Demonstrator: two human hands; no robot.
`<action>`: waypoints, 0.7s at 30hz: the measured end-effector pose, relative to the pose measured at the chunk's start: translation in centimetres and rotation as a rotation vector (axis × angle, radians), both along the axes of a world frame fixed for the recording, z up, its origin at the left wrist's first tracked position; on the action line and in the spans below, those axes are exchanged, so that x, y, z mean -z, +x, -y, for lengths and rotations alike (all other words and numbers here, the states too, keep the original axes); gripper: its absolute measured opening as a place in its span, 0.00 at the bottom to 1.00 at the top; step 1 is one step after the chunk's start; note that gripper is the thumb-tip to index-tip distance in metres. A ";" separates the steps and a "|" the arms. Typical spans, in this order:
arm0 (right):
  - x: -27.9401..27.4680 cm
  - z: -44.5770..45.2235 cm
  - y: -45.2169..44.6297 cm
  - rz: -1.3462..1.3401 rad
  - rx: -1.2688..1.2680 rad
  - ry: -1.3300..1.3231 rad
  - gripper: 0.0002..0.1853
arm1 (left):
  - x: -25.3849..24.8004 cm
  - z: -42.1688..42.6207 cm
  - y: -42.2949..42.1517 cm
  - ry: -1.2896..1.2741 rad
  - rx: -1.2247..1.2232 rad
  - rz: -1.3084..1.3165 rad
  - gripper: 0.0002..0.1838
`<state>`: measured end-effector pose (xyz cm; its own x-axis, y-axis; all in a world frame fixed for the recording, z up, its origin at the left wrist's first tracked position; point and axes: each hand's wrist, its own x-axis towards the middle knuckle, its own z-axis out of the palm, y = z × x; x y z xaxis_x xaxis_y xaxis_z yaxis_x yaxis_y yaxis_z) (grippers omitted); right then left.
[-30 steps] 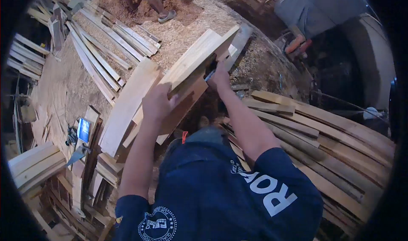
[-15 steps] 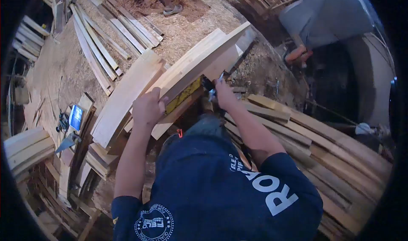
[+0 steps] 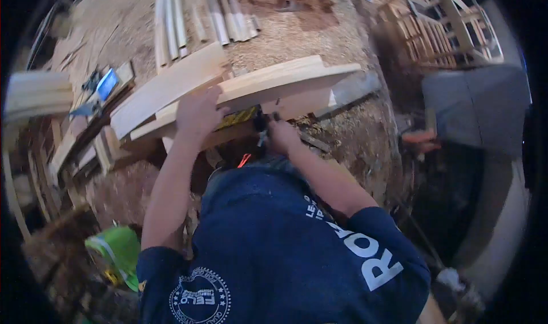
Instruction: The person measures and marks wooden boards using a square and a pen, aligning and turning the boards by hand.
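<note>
My left hand (image 3: 200, 114) is closed over the edge of a pale, slightly curved wooden board (image 3: 274, 79), which lies across in front of my body. My right hand (image 3: 282, 135) is closed around a small black-and-metal tool (image 3: 260, 123) below the board's near edge; its exact kind is partly hidden by the fingers and blurred. Between the hands, a yellow-and-black strip (image 3: 237, 118) shows under the board. Another wide wooden plank (image 3: 171, 89) rests just beyond my left hand.
Long wooden strips (image 3: 169, 21) lie on the sawdust-covered ground ahead. Stacked boards (image 3: 40, 93) stand at left, near a lit blue screen (image 3: 107, 84). A bright green item (image 3: 117, 250) is at lower left. A wooden frame (image 3: 442, 21) and a grey sheet (image 3: 474, 110) are at right.
The view has swung round, so the board now lies more level across it and the green item has come into sight. Both hands keep their grips, and the right hand appears slightly nearer the left.
</note>
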<state>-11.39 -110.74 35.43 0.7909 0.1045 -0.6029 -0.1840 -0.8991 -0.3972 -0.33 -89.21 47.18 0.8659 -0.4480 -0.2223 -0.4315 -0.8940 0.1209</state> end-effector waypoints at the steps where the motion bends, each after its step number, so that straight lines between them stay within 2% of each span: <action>1: 0.1 0.4 -0.1 0.073 0.059 0.037 0.25 | -0.3 0.6 0.0 0.023 -0.040 -0.011 0.25; 5: -0.2 5.0 -3.0 0.351 0.173 0.253 0.21 | 1.0 0.2 -0.3 -0.046 -0.024 0.031 0.21; 7: 4.6 8.4 -4.8 0.424 0.228 0.264 0.20 | 1.5 0.0 -0.4 -0.078 -0.066 0.016 0.19; 9: 3.8 9.8 -5.8 0.478 0.160 0.084 0.15 | 1.0 -0.2 -0.9 -0.143 -0.088 0.015 0.16; 11: 0.4 9.5 -6.4 0.395 0.236 0.045 0.16 | 0.1 -0.3 -1.2 -0.154 -0.116 0.009 0.17; 14: 0.3 10.3 -6.9 0.365 0.284 0.017 0.16 | -0.2 -0.6 -1.3 -0.210 -0.126 -0.044 0.18; 18: -1.0 8.9 -7.1 0.556 0.394 0.111 0.15 | -0.1 -1.4 -1.4 -0.262 -0.100 -0.025 0.17; 21: -0.3 8.8 -8.1 0.548 0.344 -0.028 0.16 | 0.9 -2.1 -0.7 -0.294 -0.089 0.004 0.14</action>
<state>-19.52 -119.53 35.71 0.9703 -0.2196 -0.1015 -0.2408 -0.8365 -0.4922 -1.04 -87.09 46.28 0.9052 -0.4152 -0.0909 -0.3542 -0.8551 0.3786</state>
